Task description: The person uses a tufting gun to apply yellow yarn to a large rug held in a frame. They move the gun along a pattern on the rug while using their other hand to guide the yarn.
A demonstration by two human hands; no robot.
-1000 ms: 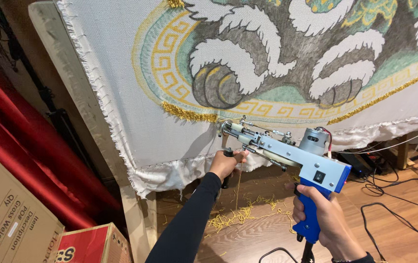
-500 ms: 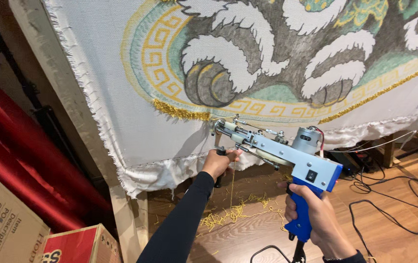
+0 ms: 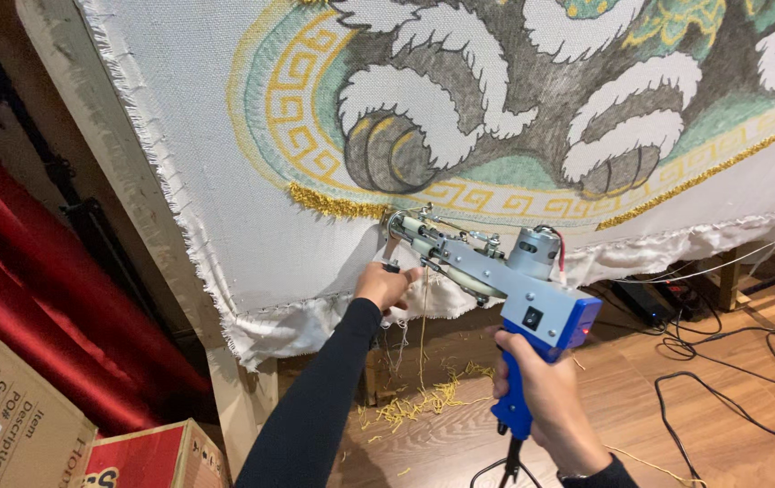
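The tufting gun (image 3: 496,280) points its needle tip at the stretched cloth (image 3: 225,226), just below the yellow tufted border (image 3: 338,203). The right hand (image 3: 541,398) is clenched around the gun's blue rear grip; the left hand (image 3: 385,285) grasps its front handle, beneath the tip. Yellow yarn scraps (image 3: 419,407) lie on the floor below the gun

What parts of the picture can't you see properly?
Head view, the only one:
- Needle tip of the grey and blue tufting gun: too small where it meets the white backing cloth with its grey, green and gold pattern.
- Gun's front handle: covered by the left hand.
- Blue grip: mostly wrapped by the right hand.
- The pattern: cut off by the top edge.
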